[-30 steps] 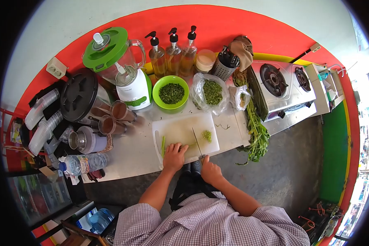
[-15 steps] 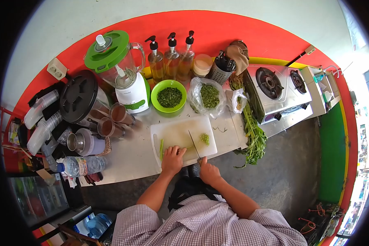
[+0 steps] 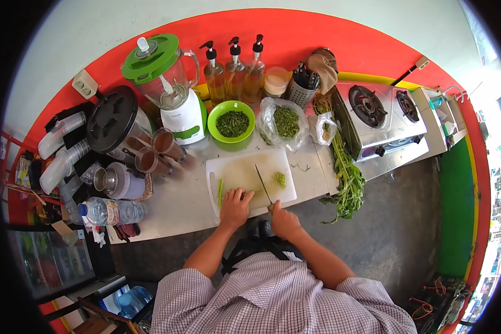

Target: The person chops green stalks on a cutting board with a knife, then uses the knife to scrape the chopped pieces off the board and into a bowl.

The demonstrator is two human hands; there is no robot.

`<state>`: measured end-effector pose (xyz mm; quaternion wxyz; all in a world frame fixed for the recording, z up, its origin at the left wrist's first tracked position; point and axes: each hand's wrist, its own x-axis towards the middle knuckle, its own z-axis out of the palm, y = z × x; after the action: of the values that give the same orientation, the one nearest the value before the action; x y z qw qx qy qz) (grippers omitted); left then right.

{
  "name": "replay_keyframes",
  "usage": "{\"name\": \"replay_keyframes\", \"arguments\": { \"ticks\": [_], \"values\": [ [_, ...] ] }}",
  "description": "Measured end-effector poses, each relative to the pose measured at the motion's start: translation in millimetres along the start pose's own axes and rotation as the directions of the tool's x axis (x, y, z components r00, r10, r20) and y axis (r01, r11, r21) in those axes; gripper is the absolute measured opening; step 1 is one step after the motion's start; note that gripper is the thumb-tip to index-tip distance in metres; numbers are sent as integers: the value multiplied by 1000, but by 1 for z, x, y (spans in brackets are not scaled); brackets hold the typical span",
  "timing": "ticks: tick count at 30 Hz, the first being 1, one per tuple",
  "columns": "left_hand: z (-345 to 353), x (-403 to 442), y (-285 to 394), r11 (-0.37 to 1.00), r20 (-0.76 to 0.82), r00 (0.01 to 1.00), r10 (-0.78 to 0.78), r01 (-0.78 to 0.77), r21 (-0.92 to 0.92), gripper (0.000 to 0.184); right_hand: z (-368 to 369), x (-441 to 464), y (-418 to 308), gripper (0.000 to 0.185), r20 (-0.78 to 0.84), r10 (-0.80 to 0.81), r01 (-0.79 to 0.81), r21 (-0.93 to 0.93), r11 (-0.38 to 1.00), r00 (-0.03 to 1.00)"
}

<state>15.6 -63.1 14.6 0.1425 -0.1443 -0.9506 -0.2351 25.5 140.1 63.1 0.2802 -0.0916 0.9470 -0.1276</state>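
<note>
A white cutting board [image 3: 236, 167] lies on the metal counter. My right hand [image 3: 284, 221] is closed round the handle of a knife [image 3: 263, 182], whose blade points away from me over the board. Chopped green stems [image 3: 279, 179] sit in a small pile right of the blade. My left hand [image 3: 235, 208] presses on the board left of the knife, fingers together; a thin green stem shows at its fingertips. Beside it, near the board's left side, lies another green stalk [image 3: 220, 192].
Behind the board stand a green bowl [image 3: 212, 118] of chopped leaves, a plastic bag [image 3: 266, 128] of greens, a blender [image 3: 183, 118] and pump bottles [image 3: 235, 79]. Cups [image 3: 165, 146] and a water bottle [image 3: 112, 211] are left; leafy stalks [image 3: 348, 186] and a stove [image 3: 387, 134] right.
The camera view has shifted slightly. Both hands stay at nearly the same places on the board, and the knife is still in my right hand.
</note>
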Motion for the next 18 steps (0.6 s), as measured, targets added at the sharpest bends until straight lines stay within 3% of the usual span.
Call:
{"name": "replay_keyframes", "arguments": {
  "ticks": [4, 9, 11, 14, 18],
  "values": [
    [2, -3, 0, 1000, -12, 1000, 0, 0, 3, 36, -16, -8, -7, 68, 80, 30, -31, 14, 999, 996],
    [5, -5, 1, 1000, -43, 999, 14, -14, 2, 35, 11, -5, -4, 64, -2, 25, -25, -8, 1000, 1000],
    [4, -4, 0, 1000, -40, 999, 17, -17, 11, 35, 3, 2, -2, 52, -7, 3, -3, 3, 1000, 1000],
    [6, -5, 0, 1000, -30, 999, 20, -20, -4, 34, -22, -8, -5, 53, 31, -5, 4, 32, 999, 1000],
    [4, -4, -1, 1000, -29, 999, 19, -19, 0, 33, 0, -19, -7, 62, 11, 7, -6, -25, 1000, 1000]
  ]
}}
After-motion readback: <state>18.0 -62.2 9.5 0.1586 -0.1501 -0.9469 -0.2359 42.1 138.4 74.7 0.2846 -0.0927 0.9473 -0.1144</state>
